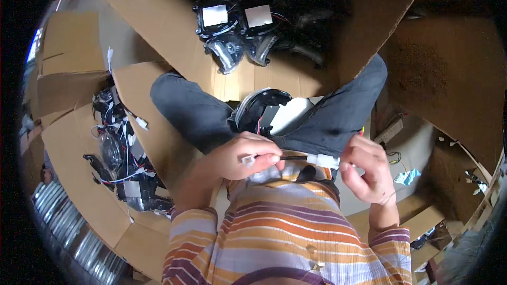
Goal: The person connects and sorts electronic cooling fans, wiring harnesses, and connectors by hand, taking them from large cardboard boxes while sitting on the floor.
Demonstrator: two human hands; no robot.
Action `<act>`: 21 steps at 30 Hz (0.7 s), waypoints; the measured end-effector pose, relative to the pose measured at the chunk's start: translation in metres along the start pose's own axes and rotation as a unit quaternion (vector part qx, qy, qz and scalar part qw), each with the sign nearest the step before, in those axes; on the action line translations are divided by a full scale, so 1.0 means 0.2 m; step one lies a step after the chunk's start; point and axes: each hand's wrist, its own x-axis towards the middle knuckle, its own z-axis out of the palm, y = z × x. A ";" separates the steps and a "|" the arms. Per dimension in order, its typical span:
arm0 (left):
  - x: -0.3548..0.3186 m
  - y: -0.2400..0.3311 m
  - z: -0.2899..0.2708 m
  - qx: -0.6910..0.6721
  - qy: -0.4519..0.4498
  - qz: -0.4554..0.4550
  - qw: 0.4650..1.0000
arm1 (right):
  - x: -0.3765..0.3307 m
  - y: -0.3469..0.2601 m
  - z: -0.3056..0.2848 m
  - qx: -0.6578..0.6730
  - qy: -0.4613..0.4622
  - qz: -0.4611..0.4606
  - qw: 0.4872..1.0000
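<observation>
Both hands work at one short wire harness, held just above the lap. Left hand (245,155) has its grip clenched on a small white connector (248,160), thumb and forefinger pinching it with the other fingers curled under. From that connector a black sleeved cable (293,157) runs straight across to a larger white plug (323,161), and the right hand (369,171) grasps this plug at its far end between thumb and fingertips. The cable is stretched level between the two hands, in front of the striped shirt (285,227).

Just beyond the hands, between the knees of the dark trousers (195,111), a lamp unit (269,111) with a black housing and a pale back rests in the lap, red wires showing at its edge. Farther off, on flattened cardboard (174,21) spread over the floor, two more lamp units (237,31) lie side by side with clear lenses toward the person. At the person's left an open cardboard box (68,169) holds a jumble of black lamp parts and white-tipped wiring (119,153). At the right, well apart from the hands, a small blue piece (407,177) lies on the floor.
</observation>
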 end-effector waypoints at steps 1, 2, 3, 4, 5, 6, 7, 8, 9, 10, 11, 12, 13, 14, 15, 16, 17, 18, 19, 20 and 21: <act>-0.01 -0.01 0.01 0.002 0.007 -0.003 1.000 | 0.00 0.00 0.00 0.017 -0.037 -0.010 0.999; -0.01 -0.02 0.02 -0.003 0.005 0.006 1.000 | -0.01 0.02 0.01 0.028 -0.035 -0.001 0.999; -0.01 -0.03 0.03 -0.007 0.002 0.014 1.000 | -0.02 0.03 0.02 0.028 -0.038 -0.003 0.999; 0.00 -0.02 0.03 0.003 -0.021 0.007 1.000 | -0.02 0.04 0.02 0.032 -0.036 0.009 0.999; -0.01 -0.02 0.04 0.005 -0.016 0.007 1.000 | -0.02 0.04 0.02 0.037 -0.033 0.019 0.999; -0.03 -0.01 0.07 0.010 0.023 0.009 1.000 | -0.03 0.04 0.02 0.037 -0.037 0.014 0.999; -0.06 0.00 0.09 0.016 0.062 0.011 0.998 | -0.03 0.04 0.03 0.055 -0.036 0.015 0.998; -0.08 0.00 0.09 0.040 0.075 0.002 0.996 | -0.03 0.05 0.03 0.072 -0.033 0.021 0.997; -0.11 0.03 0.09 0.041 0.077 0.003 0.996 | -0.04 0.05 0.03 0.071 -0.034 0.019 0.997; -0.15 0.08 0.07 0.085 0.108 -0.001 0.990 | -0.04 0.06 0.03 0.078 -0.020 0.021 0.996; -0.18 0.13 0.05 0.126 0.129 0.005 0.984 | -0.06 0.07 0.02 0.076 0.003 0.028 0.997; -0.26 0.24 0.04 0.212 0.189 -0.007 0.959 | -0.07 0.08 0.01 0.090 0.007 0.043 0.995; -0.38 0.35 0.04 0.297 0.248 -0.018 0.922 | -0.08 0.08 0.01 0.094 0.004 0.032 0.995; -0.51 0.38 0.04 0.364 0.303 0.040 0.880 | -0.09 0.09 0.01 0.096 0.004 0.049 0.994; -0.77 0.40 0.10 0.205 0.458 -0.001 0.865 | -0.09 0.10 0.01 0.106 0.004 0.062 0.992; -0.97 0.59 0.17 0.106 0.552 -0.205 0.801 | -0.08 0.10 0.01 0.104 -0.013 0.071 0.992; -0.98 0.70 0.16 0.297 0.558 -0.297 0.716 | -0.07 0.13 0.01 0.094 -0.018 0.071 0.993; -0.98 0.78 0.16 0.409 0.518 -0.325 0.678 | -0.06 0.12 0.02 0.082 -0.025 0.072 0.994; -1.05 0.87 0.17 0.414 0.507 -0.393 0.645 | -0.05 0.11 0.02 0.085 -0.034 0.069 0.993; -1.10 0.94 0.20 0.493 0.454 -0.429 0.606 | -0.03 0.11 0.02 0.089 -0.034 0.060 0.994; -1.12 0.95 0.22 0.498 0.456 -0.426 0.602 | -0.02 0.11 0.03 0.093 -0.045 0.037 0.994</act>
